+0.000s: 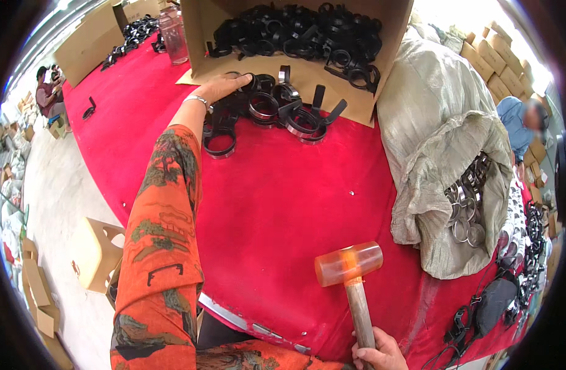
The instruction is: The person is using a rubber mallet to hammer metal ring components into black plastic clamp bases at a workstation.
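Observation:
At the front of an open cardboard box, my left hand (224,88) is closed at the edge of a small heap of black rings with short handles (262,106). Its fingers curl over one black ring, partly hidden among the others. Shiny metal bands line several of these rings, and some handles stick up. Low in the view, my right hand (380,353) grips the wooden handle of a mallet (349,265). The mallet's translucent orange head is raised in front of the red table cover.
Many black rings fill the cardboard box (390,43). To its right, a pale woven sack (440,123) gapes open with metal rings (464,222) inside. A clear cup (174,37) stands left of the box. Several black parts line the table's (283,209) right edge.

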{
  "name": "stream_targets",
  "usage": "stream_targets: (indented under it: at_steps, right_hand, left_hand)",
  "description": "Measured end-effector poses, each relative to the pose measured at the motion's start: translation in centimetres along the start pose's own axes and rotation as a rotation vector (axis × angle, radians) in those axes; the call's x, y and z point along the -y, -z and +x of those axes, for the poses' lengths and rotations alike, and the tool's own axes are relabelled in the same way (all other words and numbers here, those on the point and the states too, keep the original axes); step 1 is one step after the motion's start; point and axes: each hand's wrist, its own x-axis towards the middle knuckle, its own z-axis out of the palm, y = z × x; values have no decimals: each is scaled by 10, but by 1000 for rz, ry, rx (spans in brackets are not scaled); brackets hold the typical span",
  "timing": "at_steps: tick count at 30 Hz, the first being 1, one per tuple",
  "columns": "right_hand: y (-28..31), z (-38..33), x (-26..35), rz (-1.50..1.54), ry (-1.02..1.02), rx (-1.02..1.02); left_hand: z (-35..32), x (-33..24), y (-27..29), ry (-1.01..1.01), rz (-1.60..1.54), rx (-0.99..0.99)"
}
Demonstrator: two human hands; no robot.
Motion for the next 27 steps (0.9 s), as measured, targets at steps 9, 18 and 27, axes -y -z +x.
stream_targets:
  at_steps: [9, 18, 27]
  right_hand:
    - [4, -1, 5, 7, -1, 19]
    - [11, 9, 1, 48, 36, 120]
    - [14, 2, -2, 72, 32, 153]
  left_hand:
    - [-62, -67, -25, -6, -157, 410]
    - [-154, -162, -55, -539, 20, 808]
    - [5, -161, -85, -281, -12, -118]
